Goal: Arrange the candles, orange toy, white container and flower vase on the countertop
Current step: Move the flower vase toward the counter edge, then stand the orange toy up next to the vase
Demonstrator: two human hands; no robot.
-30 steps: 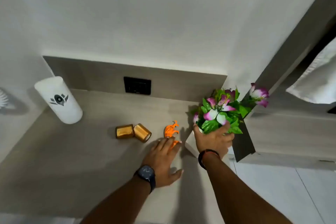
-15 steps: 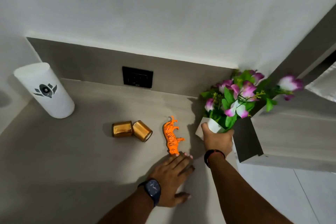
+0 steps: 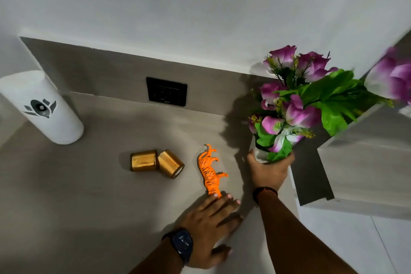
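Fingers of our right hand wrap the vase, held at the countertop's right edge; we cannot tell whether its base rests or is lifted. Left hand: flat, fingers spread, holding nothing, tips touching the toy lying on its side mid-counter. Candles: two, tipped over, touching, left of the toy. Container: upright, back left corner. We judge the arranging barely begun: vase in hand, toy and candles yet to stand.
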